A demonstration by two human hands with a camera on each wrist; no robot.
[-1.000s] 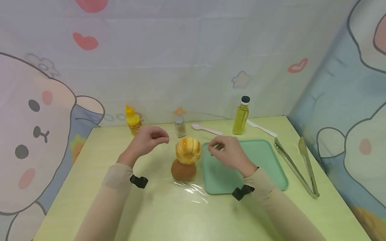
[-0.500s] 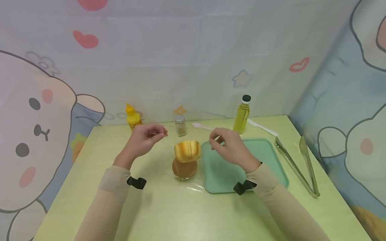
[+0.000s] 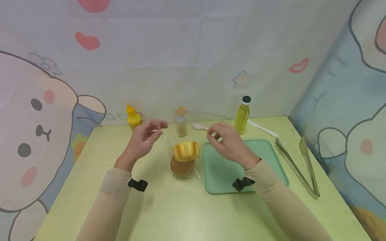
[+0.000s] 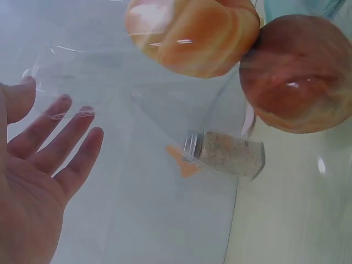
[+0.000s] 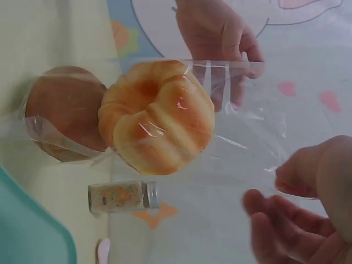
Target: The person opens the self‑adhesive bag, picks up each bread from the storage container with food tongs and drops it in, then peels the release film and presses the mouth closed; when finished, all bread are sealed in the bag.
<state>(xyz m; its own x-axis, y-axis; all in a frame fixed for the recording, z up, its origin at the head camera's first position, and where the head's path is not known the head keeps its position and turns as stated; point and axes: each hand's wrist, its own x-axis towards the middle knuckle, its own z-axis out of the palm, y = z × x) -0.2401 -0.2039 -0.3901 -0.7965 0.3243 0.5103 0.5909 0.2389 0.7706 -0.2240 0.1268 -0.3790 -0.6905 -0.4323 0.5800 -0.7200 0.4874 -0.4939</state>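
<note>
A clear plastic bag (image 5: 242,124) hangs upright between the two hands. Inside it, a ridged golden bread roll (image 3: 186,151) sits on top of a round brown bun (image 3: 182,168). My left hand (image 3: 140,139) pinches the left side of the bag's upper edge, its other fingers spread in the left wrist view. Opposite, the right hand (image 3: 228,144) pinches the other side of that edge between thumb and curled fingers. In the right wrist view, the roll and bun press against the film, below the stretched upper part of the bag.
Behind the bag stands a small seasoning jar (image 3: 181,127). A yellow squeeze bottle (image 3: 133,117) is at back left, an oil bottle (image 3: 242,117) at back right. A pale spoon (image 3: 199,126), white knife (image 3: 263,128), green tray (image 3: 221,190) and metal tongs (image 3: 297,170) lie around.
The golden roll has turned and settled slightly lower and left over the brown bun. The left hand has risen slightly, with its fingers more spread; both hands keep the bag's edge.
</note>
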